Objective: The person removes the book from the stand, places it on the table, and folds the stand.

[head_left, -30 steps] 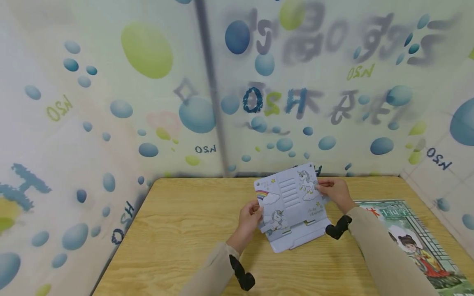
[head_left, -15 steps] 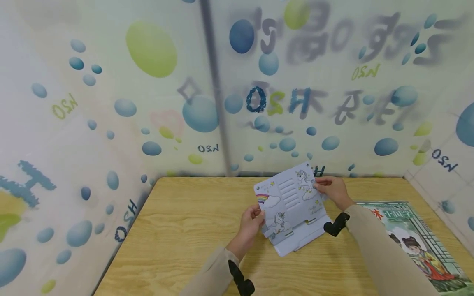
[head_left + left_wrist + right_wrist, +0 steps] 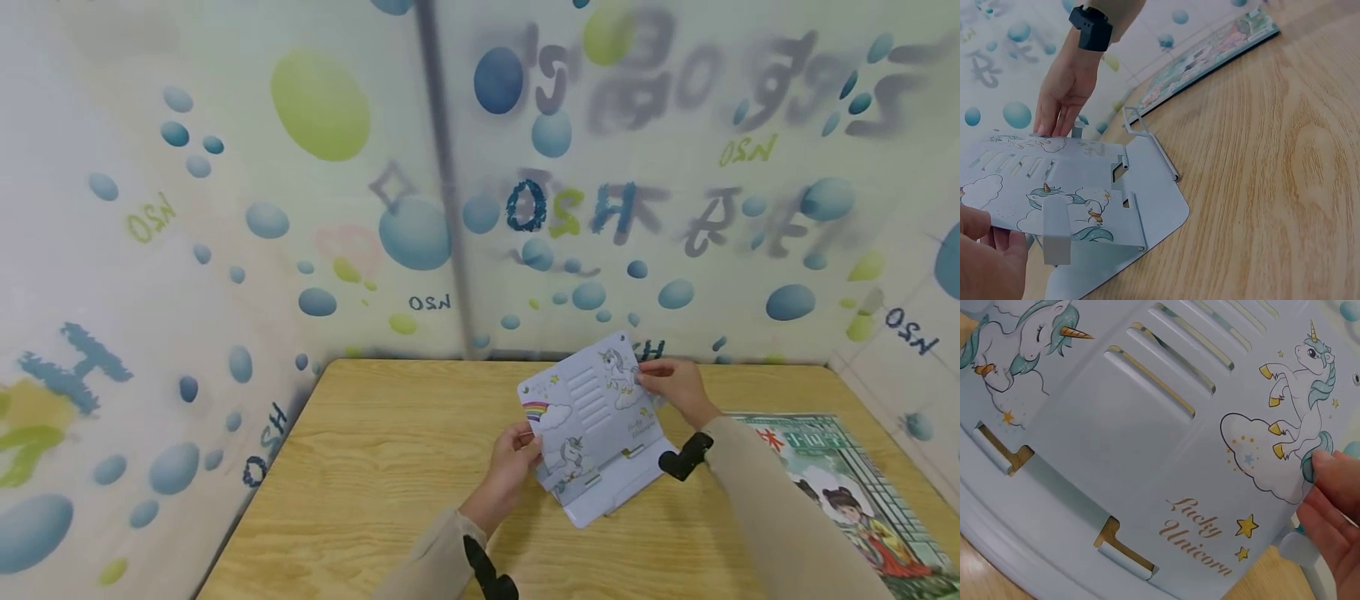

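A white book stand [image 3: 588,412] with unicorns, a rainbow and slots in its back plate is tilted in the head view, its base on or close to the table. My left hand [image 3: 512,467] holds the plate's left edge, fingers behind it. At the plate's right edge, my right hand [image 3: 678,390] pinches it between thumb and fingers. The right wrist view shows the thumb [image 3: 1338,475] on the printed face near the standing unicorn. In the left wrist view, a bent wire arm [image 3: 1160,153] lies along the base, and a white block [image 3: 1056,230] juts up in front of the plate.
A picture-covered book [image 3: 855,483] lies flat at the right of the wooden table [image 3: 360,483], partly behind the right sleeve. A wall [image 3: 337,317] with blue and green dots stands right behind the table's far edge.
The stand has turned slightly counter-clockwise in the head view, its lower left corner coming nearer to me. My left hand has moved slightly right and nearer. Both hands keep their hold.
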Motion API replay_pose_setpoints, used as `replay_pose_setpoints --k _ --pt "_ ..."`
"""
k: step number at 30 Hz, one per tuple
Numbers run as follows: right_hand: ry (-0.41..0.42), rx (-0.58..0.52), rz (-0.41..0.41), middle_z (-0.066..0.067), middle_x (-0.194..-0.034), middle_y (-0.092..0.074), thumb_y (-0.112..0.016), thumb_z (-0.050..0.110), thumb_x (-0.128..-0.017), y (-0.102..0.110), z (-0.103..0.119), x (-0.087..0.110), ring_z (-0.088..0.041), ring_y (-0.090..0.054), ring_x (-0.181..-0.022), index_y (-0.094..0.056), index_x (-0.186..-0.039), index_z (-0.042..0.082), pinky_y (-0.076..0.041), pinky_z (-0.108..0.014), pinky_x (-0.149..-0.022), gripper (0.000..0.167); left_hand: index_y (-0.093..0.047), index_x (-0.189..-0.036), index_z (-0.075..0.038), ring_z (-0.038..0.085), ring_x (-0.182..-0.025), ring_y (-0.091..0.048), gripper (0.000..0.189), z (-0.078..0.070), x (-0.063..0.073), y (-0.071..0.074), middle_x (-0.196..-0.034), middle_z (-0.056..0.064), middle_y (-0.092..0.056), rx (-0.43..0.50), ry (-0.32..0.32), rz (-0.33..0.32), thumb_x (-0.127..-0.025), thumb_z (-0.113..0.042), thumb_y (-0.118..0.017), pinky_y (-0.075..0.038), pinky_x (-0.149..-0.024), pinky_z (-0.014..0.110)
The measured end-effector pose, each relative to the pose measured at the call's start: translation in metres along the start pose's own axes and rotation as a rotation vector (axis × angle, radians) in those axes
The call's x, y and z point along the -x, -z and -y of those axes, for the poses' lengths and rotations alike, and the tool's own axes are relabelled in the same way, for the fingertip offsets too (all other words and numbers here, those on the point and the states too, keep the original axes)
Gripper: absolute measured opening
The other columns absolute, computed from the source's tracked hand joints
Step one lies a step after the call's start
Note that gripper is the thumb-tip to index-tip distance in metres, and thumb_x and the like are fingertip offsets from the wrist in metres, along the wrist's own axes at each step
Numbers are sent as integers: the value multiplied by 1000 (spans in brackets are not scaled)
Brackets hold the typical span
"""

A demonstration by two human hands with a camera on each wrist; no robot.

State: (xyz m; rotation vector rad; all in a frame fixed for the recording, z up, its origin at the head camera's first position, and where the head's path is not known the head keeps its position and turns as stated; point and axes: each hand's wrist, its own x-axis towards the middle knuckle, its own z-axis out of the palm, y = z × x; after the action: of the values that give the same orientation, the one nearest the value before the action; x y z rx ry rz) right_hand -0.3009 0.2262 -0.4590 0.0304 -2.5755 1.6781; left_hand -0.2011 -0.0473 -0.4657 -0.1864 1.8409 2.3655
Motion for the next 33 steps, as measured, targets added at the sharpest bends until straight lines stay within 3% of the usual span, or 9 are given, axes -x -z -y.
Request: replay_pose_setpoints --k 6,13,19,29,33 --pt "-26 19 6 -20 -103 -61 -65 13 -85 7 8 10 -16 -59 -83 -60 -109 -8 -52 -28 -71 33 -47 -115 10 15 -85 -48 25 1 1 -1 -98 10 -52 19 16 8 -92 1 -49 -45 -81 33" --pt "-50 61 201 -19 -100 -63 -63 12 -87 18 14 30 -19 -61 -85 -58 -113 -10 -53 -36 -72 35 -47 -116 9 13 -83 -48 26 3 0 0 -97 8 -52 25 12 1 -92 0 -50 -44 -81 34" --pt "-7 61 275 -13 -92 -63 -65 12 -85 21 10 54 -19 -60 -81 -59 -110 -10 -53 -37 -70 34 -47 -115 9 13 -84 -49 25 5 -2 0 -98 8 -53 21 10 2 -92 0 -50 -44 -81 34" --pt "-3 9 275 -13 -87 -65 -66 13 -84 17 -4 99 -23 -61 -73 -60 -106 -12 -52 -37 -63 34 -46 -117 9 14 -85 -49 26 4 -2 -1 -101 9 -52 22 18 7 -93 -1 -48 -44 -80 32" --pt "-25 -42 234 -15 -87 -65 -67 14 -84 10 -11 115 -23 -61 -72 -60 -106 -12 -52 -36 -62 34 -46 -116 9 14 -85 -49 25 6 -3 -1 -100 9 -52 33 16 2 -93 0 -49 -45 -79 30"
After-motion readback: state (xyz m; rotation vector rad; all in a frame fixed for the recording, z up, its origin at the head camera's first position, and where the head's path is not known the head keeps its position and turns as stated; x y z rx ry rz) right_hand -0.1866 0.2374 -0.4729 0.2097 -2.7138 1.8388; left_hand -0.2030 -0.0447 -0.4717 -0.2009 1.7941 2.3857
